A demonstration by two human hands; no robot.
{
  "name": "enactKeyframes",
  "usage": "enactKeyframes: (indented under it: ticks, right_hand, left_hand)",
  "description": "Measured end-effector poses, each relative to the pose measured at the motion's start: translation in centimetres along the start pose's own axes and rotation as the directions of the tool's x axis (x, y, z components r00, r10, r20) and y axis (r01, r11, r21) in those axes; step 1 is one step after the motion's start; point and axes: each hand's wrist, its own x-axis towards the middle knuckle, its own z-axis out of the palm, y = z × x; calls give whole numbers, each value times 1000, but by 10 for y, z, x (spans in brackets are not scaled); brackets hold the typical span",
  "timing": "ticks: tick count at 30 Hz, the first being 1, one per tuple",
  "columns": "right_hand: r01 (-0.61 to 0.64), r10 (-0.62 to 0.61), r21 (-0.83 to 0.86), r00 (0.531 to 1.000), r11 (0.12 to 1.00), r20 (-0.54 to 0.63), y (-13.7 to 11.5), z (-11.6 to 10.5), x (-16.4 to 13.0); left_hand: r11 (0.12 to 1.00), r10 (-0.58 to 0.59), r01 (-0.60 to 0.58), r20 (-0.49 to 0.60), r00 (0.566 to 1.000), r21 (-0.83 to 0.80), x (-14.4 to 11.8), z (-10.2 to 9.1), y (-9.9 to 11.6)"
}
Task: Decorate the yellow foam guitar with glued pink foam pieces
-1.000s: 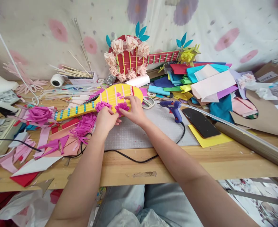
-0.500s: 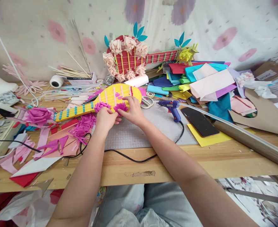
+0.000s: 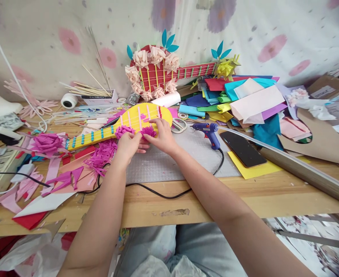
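A yellow paper guitar (image 3: 134, 117) lies across the grey cutting mat (image 3: 169, 163), its neck pointing left. Two magenta paper flowers sit on the body's near edge: one (image 3: 123, 130) on the left, one (image 3: 147, 131) on the right. My left hand (image 3: 129, 145) and my right hand (image 3: 162, 136) both have their fingers on the right flower, pressing it against the guitar. More magenta paper scraps (image 3: 101, 154) lie just left of my left hand.
A blue glue gun (image 3: 209, 132) with a black cord, scissors (image 3: 180, 125) and a black phone (image 3: 242, 148) lie to the right. A red paper guitar (image 3: 157, 73) leans on the wall. Coloured paper stacks (image 3: 244, 100), a cardboard cutout (image 3: 325, 142) and a long tube (image 3: 302, 169) fill the right side.
Both hands stay on the right magenta flower, with only slight finger shifts. The view has moved a little.
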Motion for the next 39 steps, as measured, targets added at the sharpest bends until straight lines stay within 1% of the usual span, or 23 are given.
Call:
enactKeyframes:
  ticks: [5,10,16,20,25,26,27,29,30,31,32,33,34,35,37,38,39]
  right_hand:
    - [7,-8,-4,1000,1000,-19,1,1,0]
    - [3,-3,11,1000,1000,-13,1,0,0]
    - [-14,15,56,1000,998,-8,1,-3,2]
    - [-17,18,57,1000,998,-13,1,-5,3]
    - [-13,15,80,1000,997,-27,1,-5,3]
    - [-22,26,99,999,995,-39,1,-6,4]
    - [-40,47,124,997,992,-56,2,-6,5]
    - [-93,112,185,989,978,-96,4,-6,6]
    - [-119,147,218,982,969,-116,5,-6,7]
    - [-139,176,250,975,958,-134,6,-6,7]
    - [-150,198,279,968,949,-152,7,-6,8]
    - [-151,209,301,963,941,-170,8,-6,8]
    - [-145,213,316,958,937,-190,9,-6,8]
    - [-136,211,324,954,936,-211,10,-6,7]
    - [-118,203,320,947,940,-249,11,-7,7]
    - [-112,201,315,943,942,-264,12,-7,6]
    - [-111,201,310,940,944,-275,14,-7,6]
  left_hand:
    - [1000,-4,4,4,1000,-21,-1,-4,3]
    - [999,-19,19,-1,1000,-51,-4,-5,6]
    - [999,-14,16,28,1000,-52,-4,-6,5]
    - [999,-32,34,52,998,-42,-5,-5,4]
    - [999,-27,30,91,996,-38,-5,-5,5]
    - [999,-12,16,87,996,-36,-5,-6,5]
    - [999,18,-16,61,998,-41,-5,-6,5]
    - [989,136,-139,-59,989,-51,-4,-7,5]
    - [975,215,-222,-140,967,-33,-4,-7,5]
    - [953,299,-303,-215,930,16,-5,-7,4]
    - [922,386,-374,-267,883,99,-5,-7,2]
    - [878,476,-432,-282,833,206,-6,-7,1]
    - [816,565,-480,-265,781,323,-7,-7,-1]
    - [733,649,-523,-215,730,435,-7,-6,-4]
    - [530,770,-610,-33,637,589,-6,-5,-8]
    - [436,797,-649,66,600,624,-4,-4,-11]
    - [363,807,-678,148,572,639,-2,-3,-13]
